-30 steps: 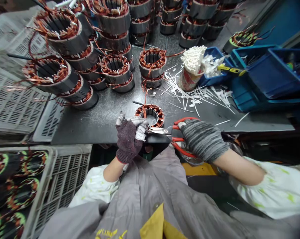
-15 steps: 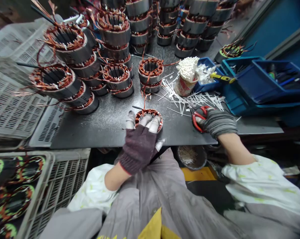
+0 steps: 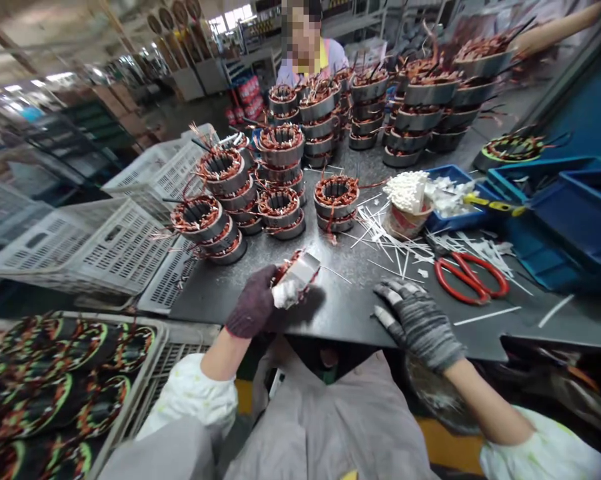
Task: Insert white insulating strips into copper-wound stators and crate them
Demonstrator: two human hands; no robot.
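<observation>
Head view finds us handling one piece: our left hand [image 3: 253,303] clasps a wound stator [image 3: 299,272], tilted just above the desk [image 3: 350,300] at frame centre, while our right hand [image 3: 415,321] hovers open and empty near the red scissors [image 3: 470,277]; the next move, we judge, calls for a steady carry.

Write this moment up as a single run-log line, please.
left hand: grips stator, tilted above table | right hand: open, empty, over table edge | scissors: flat on table, beyond right hand
</observation>
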